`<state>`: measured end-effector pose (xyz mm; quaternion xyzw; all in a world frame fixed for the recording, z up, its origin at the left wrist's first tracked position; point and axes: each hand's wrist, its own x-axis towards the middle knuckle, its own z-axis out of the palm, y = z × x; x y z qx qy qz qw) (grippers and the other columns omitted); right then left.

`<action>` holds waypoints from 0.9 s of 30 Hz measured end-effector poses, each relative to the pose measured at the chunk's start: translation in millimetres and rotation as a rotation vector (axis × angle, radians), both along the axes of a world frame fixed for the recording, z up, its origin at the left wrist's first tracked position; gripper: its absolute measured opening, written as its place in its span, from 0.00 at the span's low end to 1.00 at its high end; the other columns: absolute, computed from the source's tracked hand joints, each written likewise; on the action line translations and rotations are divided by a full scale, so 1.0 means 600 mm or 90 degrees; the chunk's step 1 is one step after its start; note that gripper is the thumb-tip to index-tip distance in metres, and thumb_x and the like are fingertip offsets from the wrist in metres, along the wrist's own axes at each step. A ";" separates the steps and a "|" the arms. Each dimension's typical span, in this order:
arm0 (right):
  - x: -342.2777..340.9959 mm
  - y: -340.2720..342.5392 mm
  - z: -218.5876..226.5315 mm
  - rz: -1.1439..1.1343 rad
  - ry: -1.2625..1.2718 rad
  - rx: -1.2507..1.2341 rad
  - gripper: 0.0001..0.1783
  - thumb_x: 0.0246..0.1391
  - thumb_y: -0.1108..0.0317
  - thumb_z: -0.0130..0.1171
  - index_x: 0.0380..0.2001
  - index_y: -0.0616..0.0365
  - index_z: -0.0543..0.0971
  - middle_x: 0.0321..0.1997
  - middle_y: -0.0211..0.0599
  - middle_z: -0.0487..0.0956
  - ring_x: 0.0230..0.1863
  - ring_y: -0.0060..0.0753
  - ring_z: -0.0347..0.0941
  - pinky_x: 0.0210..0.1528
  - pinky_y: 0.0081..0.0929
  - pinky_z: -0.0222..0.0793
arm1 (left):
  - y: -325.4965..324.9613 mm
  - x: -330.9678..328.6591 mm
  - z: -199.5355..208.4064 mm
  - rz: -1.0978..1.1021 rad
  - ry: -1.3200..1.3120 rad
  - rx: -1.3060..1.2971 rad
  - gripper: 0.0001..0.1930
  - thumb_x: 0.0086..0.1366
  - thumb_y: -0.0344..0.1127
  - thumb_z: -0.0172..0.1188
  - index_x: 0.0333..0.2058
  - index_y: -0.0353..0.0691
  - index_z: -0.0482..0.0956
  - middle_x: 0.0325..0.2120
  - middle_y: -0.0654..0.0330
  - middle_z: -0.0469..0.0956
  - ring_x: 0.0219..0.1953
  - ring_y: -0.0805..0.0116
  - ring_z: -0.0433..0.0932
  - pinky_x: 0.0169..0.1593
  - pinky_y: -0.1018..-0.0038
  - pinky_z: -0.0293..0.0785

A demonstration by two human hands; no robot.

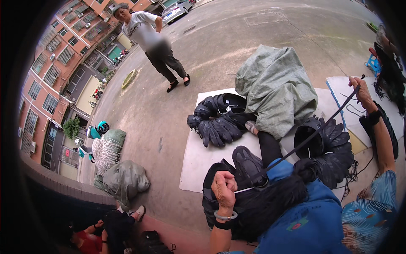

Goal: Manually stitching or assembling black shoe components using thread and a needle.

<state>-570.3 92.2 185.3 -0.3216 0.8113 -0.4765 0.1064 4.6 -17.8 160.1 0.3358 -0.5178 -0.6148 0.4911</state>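
Observation:
A long black shoelace (pixel 311 142) slants tautly from a dark shoe (pixel 249 166) on my lap up to my right hand (pixel 363 92), raised at the right with its fingers closed on the lace. My left hand (pixel 224 187) makes a fist just left of the shoe, wearing a pale bangle and a dark band. From that fist a thin pale cord (pixel 244 190) runs toward the shoe; its far end is unclear. A mass of loose black laces (pixel 270 207) lies over my blue apron (pixel 308 218). More black shoe parts (pixel 211 203) lie beneath my left hand.
Bundles of black shoe uppers lie ahead (pixel 220 120) and at right (pixel 325 148), on pale sheets (pixel 194 169). A grey-green sack (pixel 277 86) stands between them. Filled sacks (pixel 127 180) sit left. One person (pixel 148 42) stands ahead; another (pixel 95 237) sits lower left.

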 end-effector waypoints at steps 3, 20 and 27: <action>0.102 -0.022 -0.024 0.206 0.085 0.041 0.27 0.60 0.48 0.45 0.19 0.60 0.72 0.17 0.25 0.62 0.23 0.21 0.56 0.27 0.23 0.52 | -0.030 0.035 -0.020 0.174 -0.189 -0.033 0.21 0.72 0.48 0.37 0.29 0.38 0.68 0.12 0.71 0.53 0.12 0.83 0.49 0.16 0.82 0.46; 0.651 -0.195 -0.272 0.827 0.313 0.448 0.12 0.43 0.64 0.58 0.25 0.63 0.80 0.28 0.52 0.80 0.32 0.49 0.79 0.33 0.38 0.75 | -0.028 -0.030 -0.253 -0.164 -0.851 0.041 0.22 0.66 0.44 0.43 0.39 0.24 0.57 0.33 0.23 0.71 0.39 0.28 0.72 0.46 0.47 0.68; 0.653 -0.187 -0.265 0.854 0.317 0.443 0.10 0.40 0.66 0.59 0.23 0.63 0.80 0.27 0.52 0.80 0.31 0.49 0.79 0.32 0.39 0.75 | -0.026 -0.010 -0.273 -0.182 -0.793 0.027 0.18 0.66 0.39 0.45 0.38 0.25 0.55 0.29 0.23 0.71 0.35 0.27 0.73 0.43 0.47 0.69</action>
